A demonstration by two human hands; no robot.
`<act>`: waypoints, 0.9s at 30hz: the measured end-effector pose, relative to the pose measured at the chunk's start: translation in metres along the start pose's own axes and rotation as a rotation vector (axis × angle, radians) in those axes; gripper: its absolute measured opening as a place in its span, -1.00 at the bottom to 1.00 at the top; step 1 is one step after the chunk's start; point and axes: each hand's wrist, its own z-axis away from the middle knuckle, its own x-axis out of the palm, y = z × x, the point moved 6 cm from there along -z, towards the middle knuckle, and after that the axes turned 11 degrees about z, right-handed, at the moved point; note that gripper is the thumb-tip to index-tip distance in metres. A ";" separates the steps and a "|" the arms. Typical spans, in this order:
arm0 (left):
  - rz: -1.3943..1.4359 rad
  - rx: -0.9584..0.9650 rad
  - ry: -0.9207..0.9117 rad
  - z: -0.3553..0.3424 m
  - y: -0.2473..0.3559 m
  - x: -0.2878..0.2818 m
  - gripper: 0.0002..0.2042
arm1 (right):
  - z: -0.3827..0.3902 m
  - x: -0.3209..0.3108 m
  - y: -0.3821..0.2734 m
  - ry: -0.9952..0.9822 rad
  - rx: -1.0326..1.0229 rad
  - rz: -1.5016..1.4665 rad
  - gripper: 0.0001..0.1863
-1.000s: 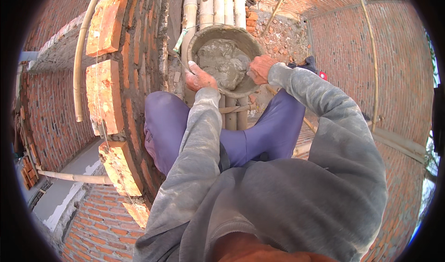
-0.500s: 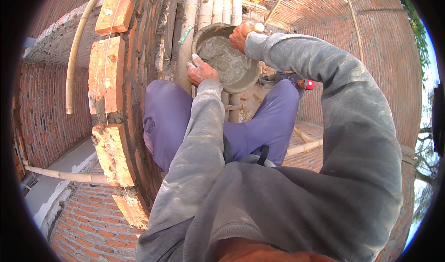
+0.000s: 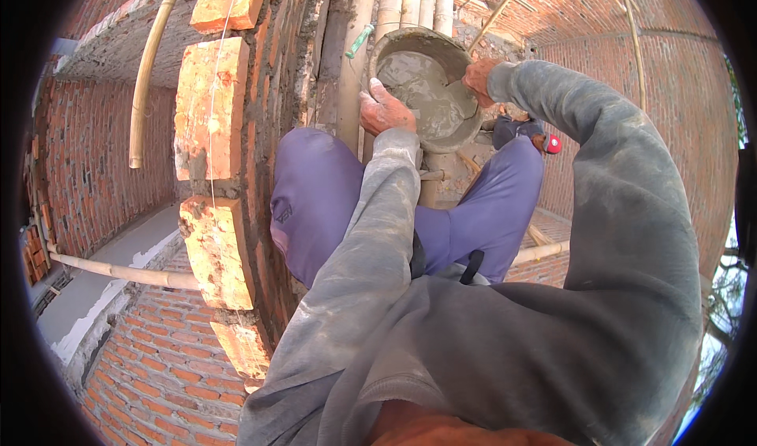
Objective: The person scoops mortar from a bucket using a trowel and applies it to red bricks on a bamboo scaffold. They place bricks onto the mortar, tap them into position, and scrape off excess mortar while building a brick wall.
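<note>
My left hand [image 3: 385, 111] is closed on the left rim of a round bucket [image 3: 378, 55] of wet grey mortar [image 3: 422, 91]. My right hand [image 3: 479, 79] is closed at the bucket's right side; what it grips is hidden by the hand and sleeve. The bucket rests on bamboo poles [image 3: 355, 67] just beyond my bent knees. A small green object [image 3: 359, 41] lies on the pole to its left.
A brick wall with upper bricks [image 3: 209, 111] and a string line runs along my left. A horizontal pole [image 3: 118, 272] and hanging pole [image 3: 142, 99] are beyond it. A co-worker in a red cap [image 3: 552, 144] is below at right. Brick walls [image 3: 631, 75] surround the drop.
My right hand rose to the bucket's far rim with a pale knobbed handle, then came lower; that handle is now hidden. The co-worker shows more. The whole view has shifted.
</note>
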 end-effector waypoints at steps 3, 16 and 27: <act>-0.010 -0.080 -0.085 0.000 -0.005 0.005 -0.42 | 0.004 0.031 -0.007 -0.011 0.100 -0.119 -0.77; 0.051 -0.025 -0.085 -0.003 -0.008 0.013 -0.42 | 0.010 0.042 -0.010 -0.136 0.204 -0.395 -0.71; 0.048 0.106 -0.090 -0.007 0.008 0.017 -0.43 | 0.035 0.022 -0.031 -0.021 0.251 -0.507 -0.71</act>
